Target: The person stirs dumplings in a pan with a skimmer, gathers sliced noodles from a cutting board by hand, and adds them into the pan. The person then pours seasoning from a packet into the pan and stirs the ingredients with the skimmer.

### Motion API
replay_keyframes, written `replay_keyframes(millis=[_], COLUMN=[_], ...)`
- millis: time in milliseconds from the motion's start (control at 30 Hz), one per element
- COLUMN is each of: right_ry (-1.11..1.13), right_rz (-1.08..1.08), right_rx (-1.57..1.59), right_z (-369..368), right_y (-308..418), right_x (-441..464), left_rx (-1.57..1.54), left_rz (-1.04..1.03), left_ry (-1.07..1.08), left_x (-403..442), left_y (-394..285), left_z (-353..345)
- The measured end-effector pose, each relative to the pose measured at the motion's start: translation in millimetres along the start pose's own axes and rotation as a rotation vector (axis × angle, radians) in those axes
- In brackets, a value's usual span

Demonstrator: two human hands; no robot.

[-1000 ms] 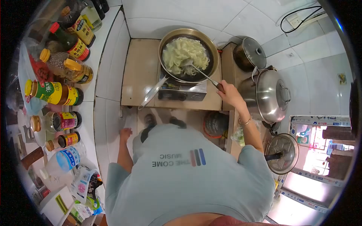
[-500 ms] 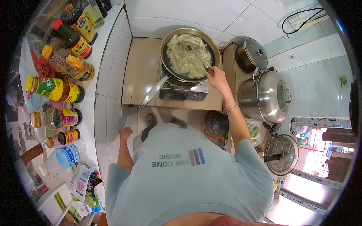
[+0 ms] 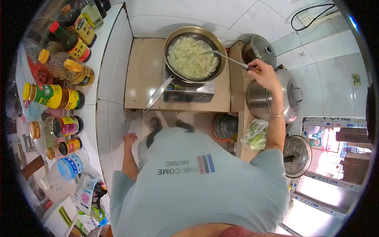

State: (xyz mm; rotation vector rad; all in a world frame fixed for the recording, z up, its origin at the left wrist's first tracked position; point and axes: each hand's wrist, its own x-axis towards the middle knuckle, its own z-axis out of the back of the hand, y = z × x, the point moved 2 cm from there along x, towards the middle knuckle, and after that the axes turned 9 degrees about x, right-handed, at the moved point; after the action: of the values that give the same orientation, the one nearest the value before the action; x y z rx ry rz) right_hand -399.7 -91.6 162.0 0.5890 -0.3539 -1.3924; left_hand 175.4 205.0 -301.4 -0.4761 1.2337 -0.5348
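My right hand [image 3: 265,75] is closed round the dark handle of a long-handled metal cooking utensil [image 3: 233,60], to the right of the pan. The utensil's head rests among pale greenish strips of food [image 3: 191,59], so its shape is hard to make out. That food sits in a wide pan [image 3: 216,34], whose metal handle [image 3: 158,94] points to the front left. Under the pan stands a gas stove [image 3: 189,97]. My left hand [image 3: 130,139] hangs low by my side, its fingers loosely bent and apart, with nothing visible in it.
Several sauce and oil bottles [image 3: 73,96] line the white counter on the left. To the right stand a large steel pot [image 3: 258,98], a dark lidded pot [image 3: 258,51], a plastic bag of greens [image 3: 256,136] and a glass lid [image 3: 299,156]. A dark bin [image 3: 224,127] is below.
My right hand has moved right, drawing the utensil's handle away from the pan while its head stays in the food. The food has shifted, baring more of the pan's right side. My left hand stays low.
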Motion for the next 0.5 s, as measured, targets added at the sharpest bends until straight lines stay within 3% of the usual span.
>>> replay_keyframes(millis=[233, 433, 500], right_ry=[0.148, 0.167, 0.213], right_rz=[0.004, 0.142, 0.098], right_rx=[-0.151, -0.18, -0.176], right_z=[32.9, -2.4, -26.3], right_y=[47.0, 38.1, 33.2], right_x=[-37.6, -48.8, -48.9], left_rx=[0.203, 0.18, 0.181], left_rz=[-0.061, -0.079, -0.078], left_ry=[0.036, -0.006, -0.015], left_x=[1.4, 10.2, 7.2], left_y=[-16.8, -23.7, -28.6], left_z=[-0.3, -1.8, -1.5])
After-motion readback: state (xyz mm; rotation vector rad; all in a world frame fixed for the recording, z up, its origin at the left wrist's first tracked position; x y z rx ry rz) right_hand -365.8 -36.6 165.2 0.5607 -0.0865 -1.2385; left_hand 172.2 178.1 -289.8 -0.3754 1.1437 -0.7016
